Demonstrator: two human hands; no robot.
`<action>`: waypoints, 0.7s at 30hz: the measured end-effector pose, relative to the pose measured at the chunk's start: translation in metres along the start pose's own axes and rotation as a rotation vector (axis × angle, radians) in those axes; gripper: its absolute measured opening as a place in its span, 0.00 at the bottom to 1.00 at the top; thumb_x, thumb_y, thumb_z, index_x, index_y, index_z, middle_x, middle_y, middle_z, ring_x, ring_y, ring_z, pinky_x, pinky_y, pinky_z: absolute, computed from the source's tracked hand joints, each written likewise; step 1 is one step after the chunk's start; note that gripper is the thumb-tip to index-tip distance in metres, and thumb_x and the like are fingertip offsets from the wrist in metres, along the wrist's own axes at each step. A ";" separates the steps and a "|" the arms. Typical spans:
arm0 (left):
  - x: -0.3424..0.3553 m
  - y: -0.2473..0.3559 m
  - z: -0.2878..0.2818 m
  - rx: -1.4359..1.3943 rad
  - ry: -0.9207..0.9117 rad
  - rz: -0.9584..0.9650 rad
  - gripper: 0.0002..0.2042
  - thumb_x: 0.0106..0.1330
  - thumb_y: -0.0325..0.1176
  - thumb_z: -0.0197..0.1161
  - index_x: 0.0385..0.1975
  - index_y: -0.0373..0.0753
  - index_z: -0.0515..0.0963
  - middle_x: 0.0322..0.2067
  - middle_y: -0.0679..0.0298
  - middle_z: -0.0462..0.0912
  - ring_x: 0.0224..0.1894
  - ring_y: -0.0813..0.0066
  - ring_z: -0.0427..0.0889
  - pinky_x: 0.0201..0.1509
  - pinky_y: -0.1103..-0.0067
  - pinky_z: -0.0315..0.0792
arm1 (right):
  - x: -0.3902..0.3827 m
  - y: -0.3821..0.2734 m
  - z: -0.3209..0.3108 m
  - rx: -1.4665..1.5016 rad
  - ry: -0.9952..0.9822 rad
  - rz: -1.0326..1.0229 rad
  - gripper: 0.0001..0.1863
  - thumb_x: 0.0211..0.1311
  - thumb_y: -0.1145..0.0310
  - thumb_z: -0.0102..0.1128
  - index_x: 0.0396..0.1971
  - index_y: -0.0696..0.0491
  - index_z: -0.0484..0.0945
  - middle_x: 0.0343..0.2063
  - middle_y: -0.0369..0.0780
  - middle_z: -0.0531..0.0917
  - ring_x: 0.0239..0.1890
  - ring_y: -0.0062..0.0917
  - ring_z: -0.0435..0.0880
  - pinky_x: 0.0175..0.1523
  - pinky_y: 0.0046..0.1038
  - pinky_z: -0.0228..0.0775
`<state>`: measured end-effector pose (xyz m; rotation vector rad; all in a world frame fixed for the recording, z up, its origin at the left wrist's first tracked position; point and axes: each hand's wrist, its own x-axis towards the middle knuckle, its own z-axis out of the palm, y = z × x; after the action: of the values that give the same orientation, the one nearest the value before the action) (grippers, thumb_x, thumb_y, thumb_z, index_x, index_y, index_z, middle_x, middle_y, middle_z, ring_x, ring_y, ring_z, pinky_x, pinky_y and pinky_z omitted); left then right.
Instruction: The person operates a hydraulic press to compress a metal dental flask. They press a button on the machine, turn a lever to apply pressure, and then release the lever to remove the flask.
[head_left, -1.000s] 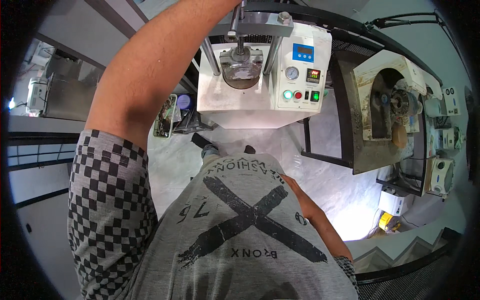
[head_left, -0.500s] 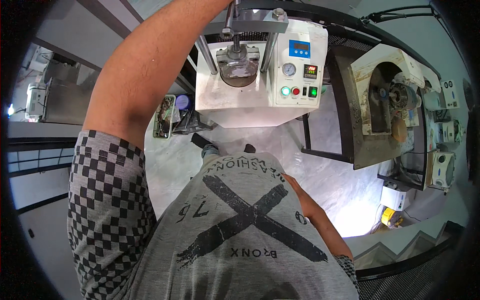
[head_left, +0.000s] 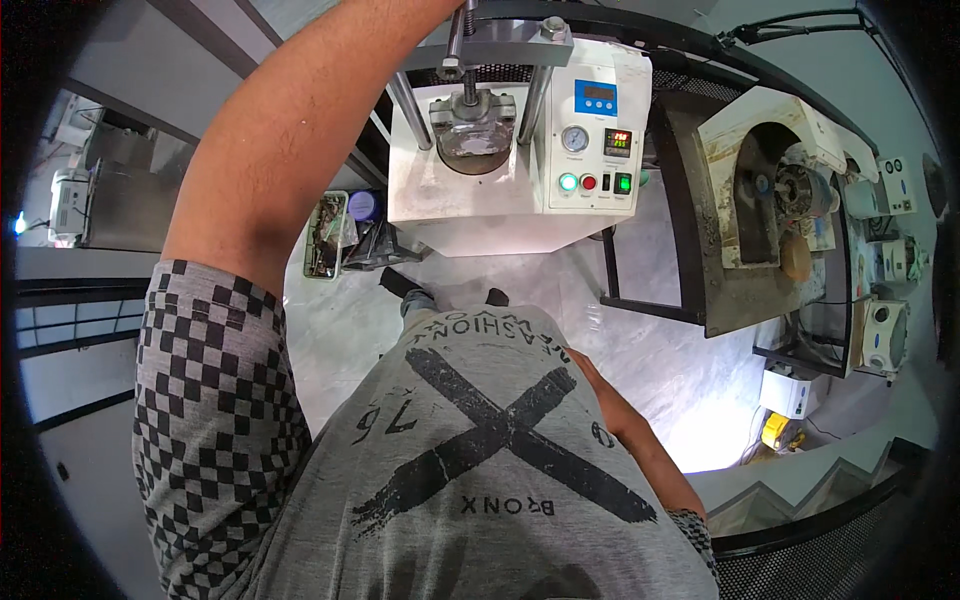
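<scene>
- Left hand: past upper edge, grip cannot be told; right hand: hidden by shirt [head_left: 480, 460], likewise.
- White press [head_left: 470, 207]: ahead of shirt, strip of floor [head_left: 560, 280] between.
- Counter [head_left: 735, 305]: right of press, gap between facing edges.

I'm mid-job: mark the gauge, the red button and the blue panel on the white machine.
Gauge [head_left: 575, 139]: head view, middle of its round dial.
Red button [head_left: 589, 182]: head view, centre of its cap.
Blue panel [head_left: 597, 94]: head view, on its dark display window.
</scene>
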<state>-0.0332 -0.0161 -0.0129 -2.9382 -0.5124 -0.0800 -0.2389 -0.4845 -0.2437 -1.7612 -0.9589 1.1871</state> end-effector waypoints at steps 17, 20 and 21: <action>-0.013 0.003 -0.006 0.021 0.148 0.014 0.40 0.58 0.61 0.66 0.62 0.32 0.77 0.69 0.42 0.63 0.73 0.42 0.57 0.75 0.50 0.51 | 0.004 -0.005 -0.011 -0.026 -0.032 0.004 0.56 0.53 0.53 0.75 0.77 0.52 0.52 0.75 0.45 0.57 0.78 0.37 0.54 0.79 0.38 0.48; -0.012 0.002 -0.007 0.025 0.082 0.029 0.39 0.60 0.61 0.64 0.62 0.32 0.77 0.70 0.41 0.62 0.75 0.41 0.55 0.75 0.50 0.50 | 0.006 -0.004 -0.012 -0.023 -0.030 0.001 0.59 0.46 0.51 0.78 0.77 0.52 0.53 0.75 0.46 0.58 0.77 0.40 0.55 0.78 0.40 0.50; -0.012 0.003 -0.007 0.025 0.081 0.027 0.39 0.60 0.61 0.64 0.62 0.32 0.77 0.70 0.41 0.62 0.75 0.41 0.55 0.75 0.50 0.50 | 0.007 -0.004 -0.012 -0.006 -0.025 0.016 0.62 0.40 0.50 0.80 0.76 0.53 0.55 0.75 0.48 0.59 0.76 0.43 0.57 0.78 0.42 0.52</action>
<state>-0.0435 -0.0235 -0.0073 -2.9027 -0.4586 -0.1869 -0.2261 -0.4792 -0.2395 -1.7648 -0.9659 1.2204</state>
